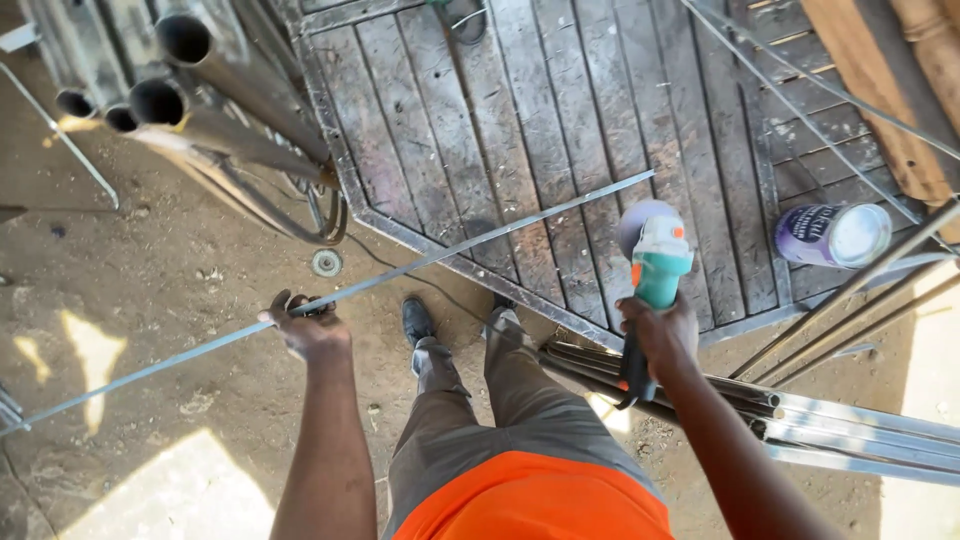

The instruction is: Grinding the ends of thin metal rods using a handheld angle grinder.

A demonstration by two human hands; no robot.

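My left hand point(308, 328) grips a long thin flat metal bar point(470, 248) that runs from the lower left up to the right, its far end resting on a metal gate panel point(560, 150) lying flat. My right hand point(660, 335) holds a teal angle grinder point(655, 262) by its body, disc end pointing away, hanging just right of the bar's far end. I am standing; my grey trousers and black shoe point(417, 320) show between my arms.
Several round steel pipes point(190, 100) are stacked at upper left. A bundle of steel lengths point(860, 435) lies at lower right. A tin can point(832, 236) lies on its side on the gate. Thin rods point(850, 290) cross at right. A grinding disc point(326, 263) sits on the dirt.
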